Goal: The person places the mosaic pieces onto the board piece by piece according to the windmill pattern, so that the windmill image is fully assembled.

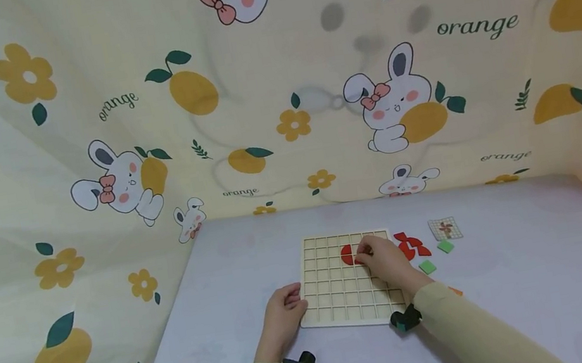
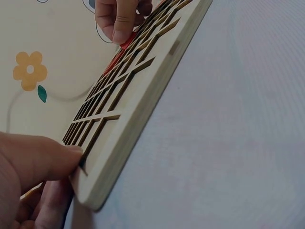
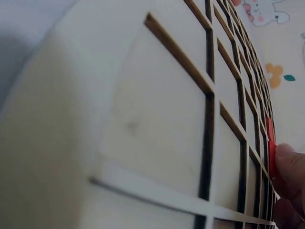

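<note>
Left hand [image 1: 283, 316] gripping a grid board [image 1: 341, 311] edge, right hand [image 1: 386, 260] pinching a red piece [image 3: 272, 160] at its cells, green squares [image 1: 427, 266] on the desk [image 1: 216, 284]

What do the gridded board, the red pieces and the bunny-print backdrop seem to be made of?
Gridded board: probably wood or fibreboard, pale and matt; the brown edges along its grid lines look scorched, as if laser-cut.
Red pieces: perhaps painted wood or plastic, flat and evenly coloured; too small to settle.
Backdrop: likely printed cloth, given its soft wrinkles, though thin plastic sheeting is possible.
</note>
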The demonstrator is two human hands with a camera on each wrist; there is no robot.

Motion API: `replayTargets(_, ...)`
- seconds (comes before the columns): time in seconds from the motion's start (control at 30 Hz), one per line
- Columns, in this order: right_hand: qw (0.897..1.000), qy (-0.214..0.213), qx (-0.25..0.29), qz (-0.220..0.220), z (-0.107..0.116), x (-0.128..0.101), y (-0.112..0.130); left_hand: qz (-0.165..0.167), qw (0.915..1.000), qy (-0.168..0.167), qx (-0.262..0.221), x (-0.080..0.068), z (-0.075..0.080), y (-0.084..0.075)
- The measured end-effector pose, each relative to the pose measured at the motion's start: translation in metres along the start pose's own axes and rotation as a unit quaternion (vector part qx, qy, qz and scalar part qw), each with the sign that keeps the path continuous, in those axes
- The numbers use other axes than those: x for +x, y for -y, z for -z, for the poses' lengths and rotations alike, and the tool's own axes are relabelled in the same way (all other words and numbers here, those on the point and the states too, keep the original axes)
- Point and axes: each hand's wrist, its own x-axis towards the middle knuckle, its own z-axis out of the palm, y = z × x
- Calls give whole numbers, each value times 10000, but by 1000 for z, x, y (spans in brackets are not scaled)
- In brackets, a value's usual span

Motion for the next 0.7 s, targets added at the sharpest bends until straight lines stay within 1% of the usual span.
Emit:
replayTargets(0.1, 9999, -81, -64, 94, -1, -1, -1, -16, 10000, -2, -10, 0, 0, 0)
replayTargets(0.23, 9997, -84, -213, 81, -5, -3, -3, -35, 10000, 18, -12, 0, 0, 1)
replayTargets(0.5, 9995, -125, -271, 41, -8, -6, -1, -7, 10000, 0, -43, 1, 1, 0)
replayTargets(0.7, 9994, -137, -317, -52, -7, -8, 2, -80, 10000, 15, -39, 1, 1, 0)
